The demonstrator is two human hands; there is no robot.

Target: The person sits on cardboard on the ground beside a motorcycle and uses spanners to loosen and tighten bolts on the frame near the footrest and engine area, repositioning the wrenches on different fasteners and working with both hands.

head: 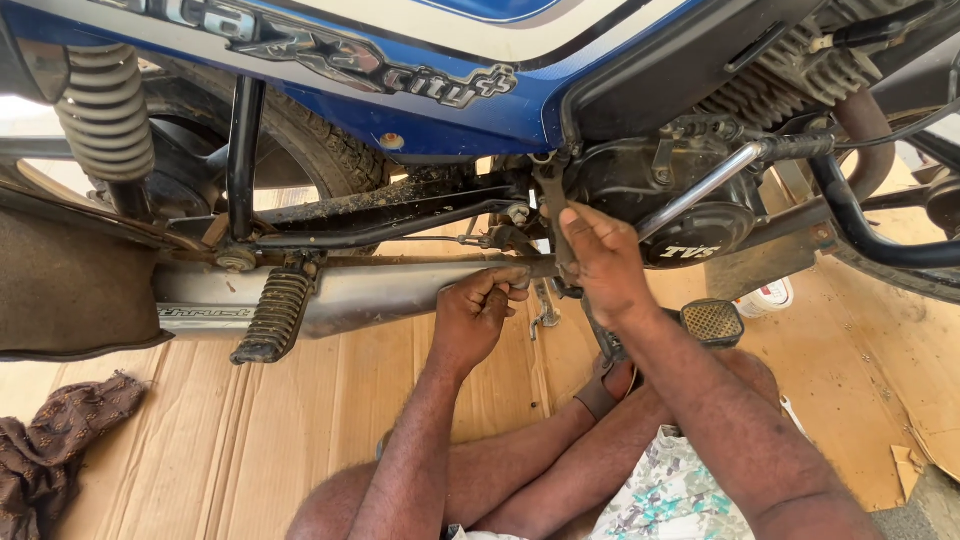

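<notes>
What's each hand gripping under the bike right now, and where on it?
Left hand is closed around the front end of the chrome exhaust pipe. Right hand presses on a dark metal part near the engine cover; its exact hold cannot be told.

This looks like an informal motorcycle repair spot, worked at floor level. A blue motorcycle stands over flattened cardboard sheets spread on the ground, its engine, exhaust pipe and rear spring close overhead. A dark rag lies on the cardboard.
</notes>
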